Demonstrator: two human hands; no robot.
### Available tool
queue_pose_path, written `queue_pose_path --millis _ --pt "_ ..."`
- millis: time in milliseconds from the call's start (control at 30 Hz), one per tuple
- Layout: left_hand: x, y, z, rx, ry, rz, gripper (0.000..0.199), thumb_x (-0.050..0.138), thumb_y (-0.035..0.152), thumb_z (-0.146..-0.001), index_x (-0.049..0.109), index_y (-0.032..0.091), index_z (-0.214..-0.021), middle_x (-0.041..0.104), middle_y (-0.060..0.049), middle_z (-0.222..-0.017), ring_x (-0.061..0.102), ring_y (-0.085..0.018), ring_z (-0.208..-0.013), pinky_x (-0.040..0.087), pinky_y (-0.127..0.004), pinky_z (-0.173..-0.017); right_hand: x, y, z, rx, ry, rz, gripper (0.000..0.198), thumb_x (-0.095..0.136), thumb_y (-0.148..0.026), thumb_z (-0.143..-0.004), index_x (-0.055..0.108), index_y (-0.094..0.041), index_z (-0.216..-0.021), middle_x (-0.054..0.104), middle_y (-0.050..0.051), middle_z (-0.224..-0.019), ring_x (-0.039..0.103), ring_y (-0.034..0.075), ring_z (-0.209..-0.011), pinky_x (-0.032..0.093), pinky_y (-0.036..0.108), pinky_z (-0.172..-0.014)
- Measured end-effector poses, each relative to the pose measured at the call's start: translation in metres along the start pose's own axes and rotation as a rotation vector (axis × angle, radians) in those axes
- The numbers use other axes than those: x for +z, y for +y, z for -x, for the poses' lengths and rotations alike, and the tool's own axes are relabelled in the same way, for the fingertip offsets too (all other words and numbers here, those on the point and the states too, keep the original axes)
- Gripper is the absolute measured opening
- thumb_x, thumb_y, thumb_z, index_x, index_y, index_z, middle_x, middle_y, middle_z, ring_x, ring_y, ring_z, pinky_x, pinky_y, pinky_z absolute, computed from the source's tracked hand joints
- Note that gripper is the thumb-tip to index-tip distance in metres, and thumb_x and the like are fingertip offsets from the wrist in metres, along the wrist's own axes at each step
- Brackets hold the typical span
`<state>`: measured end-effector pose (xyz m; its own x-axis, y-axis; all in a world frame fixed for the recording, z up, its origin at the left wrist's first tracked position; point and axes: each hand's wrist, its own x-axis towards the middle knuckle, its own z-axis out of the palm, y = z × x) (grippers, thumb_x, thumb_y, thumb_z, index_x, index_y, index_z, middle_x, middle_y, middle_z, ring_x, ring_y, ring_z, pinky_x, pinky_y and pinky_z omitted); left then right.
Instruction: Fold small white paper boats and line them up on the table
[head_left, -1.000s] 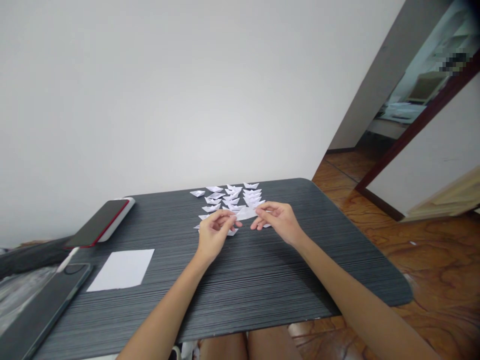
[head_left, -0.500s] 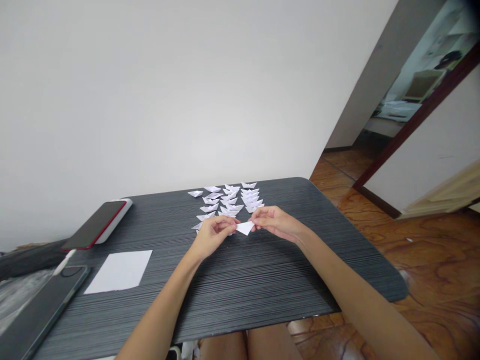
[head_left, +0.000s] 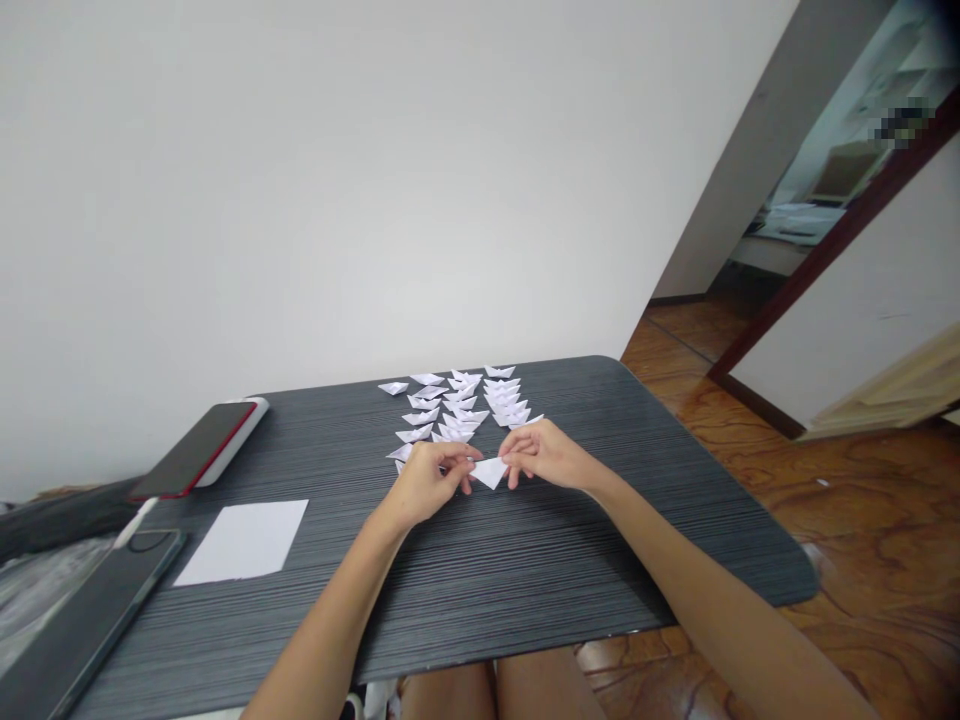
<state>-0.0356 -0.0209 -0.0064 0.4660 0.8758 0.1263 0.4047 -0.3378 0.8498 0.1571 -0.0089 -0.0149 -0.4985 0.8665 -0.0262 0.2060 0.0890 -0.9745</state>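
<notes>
Between my two hands is a small piece of folded white paper [head_left: 490,472], its point facing down toward me. My left hand [head_left: 429,482] pinches its left corner between thumb and fingers. On the opposite corner, the fingertips of my right hand [head_left: 546,455] are closed. Just beyond my hands, several white paper boats [head_left: 459,405] stand in rows on the dark table [head_left: 510,580]. The nearest boats are partly hidden behind my hands.
A square white sheet of paper [head_left: 244,541] lies on the table at left. Beyond it, a red-edged phone [head_left: 193,450] rests on a white object, with a white cable attached. Another dark device [head_left: 97,620] lies at the near left. A white wall [head_left: 420,200] rises behind the table.
Both hands have come slightly lower in the view with the folded paper, which stays pinched at both corners. The view itself has shifted a little.
</notes>
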Motion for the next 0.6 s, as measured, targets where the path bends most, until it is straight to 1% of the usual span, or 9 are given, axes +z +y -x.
queue_pose_path --millis 100,167,233,333,433,500,600 --pt "-0.0005 -0.0001 -0.0002 -0.024 0.056 0.018 0.02 0.05 0.022 -0.074 0.06 0.01 -0.087 0.061 -0.002 -0.054 0.059 -0.012 -0.05 0.047 -0.025 -0.061 0.0028 -0.0026 0.0001 -0.022 0.081 0.018 0.009 0.052 -0.019 -0.07 0.055 -0.01 -0.071 0.061 0.003 -0.051 0.059 0.012 -0.048 0.036 0.017 -0.042" --pt "-0.0019 0.0004 -0.0004 -0.041 0.085 0.024 0.018 0.05 0.025 -0.075 0.06 0.01 -0.081 0.061 -0.002 -0.056 0.059 -0.011 -0.05 0.047 -0.024 -0.06 0.0035 -0.0043 0.0004 -0.05 0.127 0.015 0.009 0.053 -0.019 -0.071 0.056 -0.01 -0.07 0.061 0.004 -0.052 0.059 0.012 -0.048 0.037 0.018 -0.042" --pt "-0.0031 0.0013 -0.0002 -0.038 0.107 0.011 0.02 0.049 0.028 -0.076 0.059 0.011 -0.071 0.061 -0.003 -0.058 0.058 -0.011 -0.048 0.046 -0.022 -0.056 0.0036 -0.0054 0.0007 -0.072 0.16 0.001 0.011 0.053 -0.021 -0.071 0.055 -0.011 -0.07 0.062 0.005 -0.057 0.06 0.012 -0.049 0.037 0.018 -0.041" --pt "-0.0031 0.0033 0.0009 0.0 0.148 -0.05 0.025 0.047 0.031 -0.077 0.057 0.012 -0.065 0.059 -0.002 -0.056 0.055 -0.009 -0.046 0.044 -0.02 -0.052 0.0042 -0.0051 0.0011 -0.095 0.184 -0.031 0.013 0.053 -0.025 -0.072 0.053 -0.012 -0.071 0.062 0.005 -0.061 0.059 0.012 -0.047 0.036 0.018 -0.038" --pt "-0.0016 0.0051 0.002 0.054 0.166 -0.092 0.025 0.046 0.032 -0.078 0.057 0.013 -0.066 0.058 -0.001 -0.054 0.054 -0.009 -0.047 0.043 -0.019 -0.051 0.0057 -0.0045 0.0014 -0.129 0.21 -0.052 0.015 0.052 -0.027 -0.074 0.051 -0.013 -0.072 0.059 0.002 -0.053 0.056 0.011 -0.042 0.036 0.018 -0.036" --pt "-0.0009 0.006 0.0024 0.091 0.193 -0.096 0.024 0.047 0.032 -0.077 0.057 0.013 -0.067 0.059 -0.001 -0.055 0.054 -0.009 -0.048 0.043 -0.019 -0.052 0.0068 -0.0051 0.0018 -0.159 0.226 -0.073 0.016 0.052 -0.028 -0.074 0.051 -0.013 -0.073 0.058 0.002 -0.051 0.054 0.01 -0.041 0.038 0.019 -0.038" --pt "-0.0006 0.0073 0.0029 0.138 0.269 -0.088 0.022 0.049 0.031 -0.077 0.058 0.013 -0.067 0.059 -0.001 -0.055 0.055 -0.009 -0.049 0.044 -0.019 -0.053 0.0078 -0.0075 0.0029 -0.21 0.243 -0.112 0.017 0.054 -0.029 -0.074 0.051 -0.013 -0.072 0.062 0.004 -0.057 0.055 0.01 -0.044 0.042 0.022 -0.043"
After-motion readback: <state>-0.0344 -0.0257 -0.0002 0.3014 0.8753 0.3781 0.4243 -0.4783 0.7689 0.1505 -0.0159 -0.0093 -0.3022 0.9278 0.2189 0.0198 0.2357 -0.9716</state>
